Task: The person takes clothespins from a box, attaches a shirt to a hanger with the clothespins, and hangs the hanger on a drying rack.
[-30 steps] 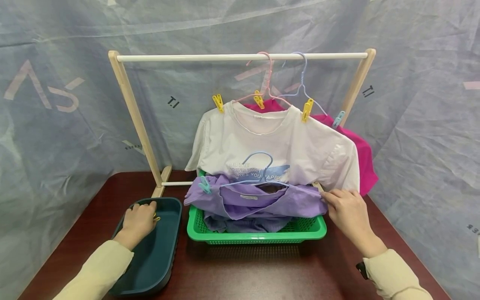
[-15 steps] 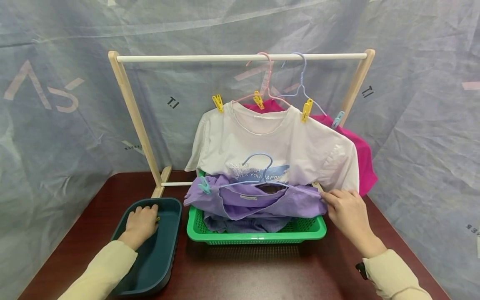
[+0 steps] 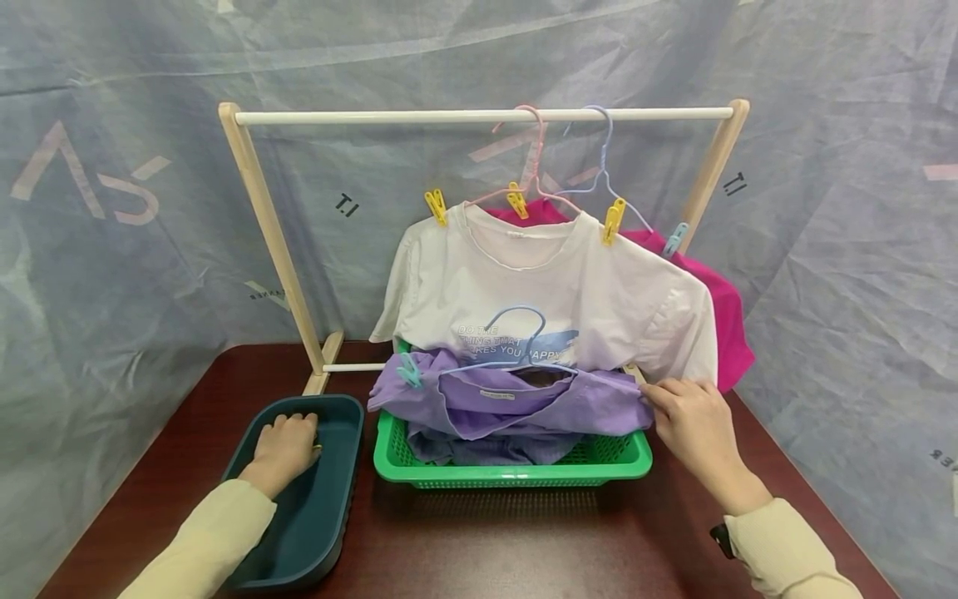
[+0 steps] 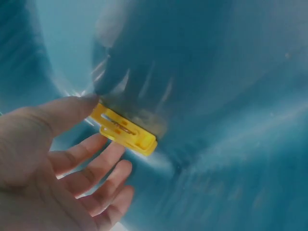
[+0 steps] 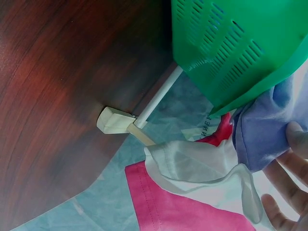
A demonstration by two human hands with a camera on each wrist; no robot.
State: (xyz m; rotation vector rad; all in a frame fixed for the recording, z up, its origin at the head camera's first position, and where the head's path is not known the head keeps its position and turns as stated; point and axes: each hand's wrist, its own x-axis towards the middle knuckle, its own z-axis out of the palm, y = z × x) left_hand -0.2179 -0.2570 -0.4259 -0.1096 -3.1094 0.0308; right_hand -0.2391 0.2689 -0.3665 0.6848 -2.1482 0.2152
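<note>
In the dark teal tray (image 3: 337, 491), my left hand (image 3: 283, 453) pinches a yellow clothespin (image 4: 124, 129) between thumb and fingertips. Little of that clothespin shows past the hand in the head view. My right hand (image 3: 692, 424) grips the right shoulder end of a purple shirt (image 3: 516, 416), its thumb on the cloth in the right wrist view. The shirt lies over a green basket (image 3: 512, 474). A blue hanger (image 3: 516, 364) is in its neck, and a light-blue clothespin (image 3: 408, 370) is clipped at its left shoulder.
Behind the basket stands a wooden rack with a white rail (image 3: 374, 117). A white T-shirt (image 3: 516, 291) hangs there on a pink hanger (image 3: 537, 158), with yellow clothespins (image 3: 612, 220) on its shoulders. Behind it hangs a magenta garment (image 3: 729, 316) on another hanger.
My left hand has shifted slightly right and toward me inside the tray, with the yellow clothespin beside its fingers. My right hand and the purple shirt have stayed in place.
</note>
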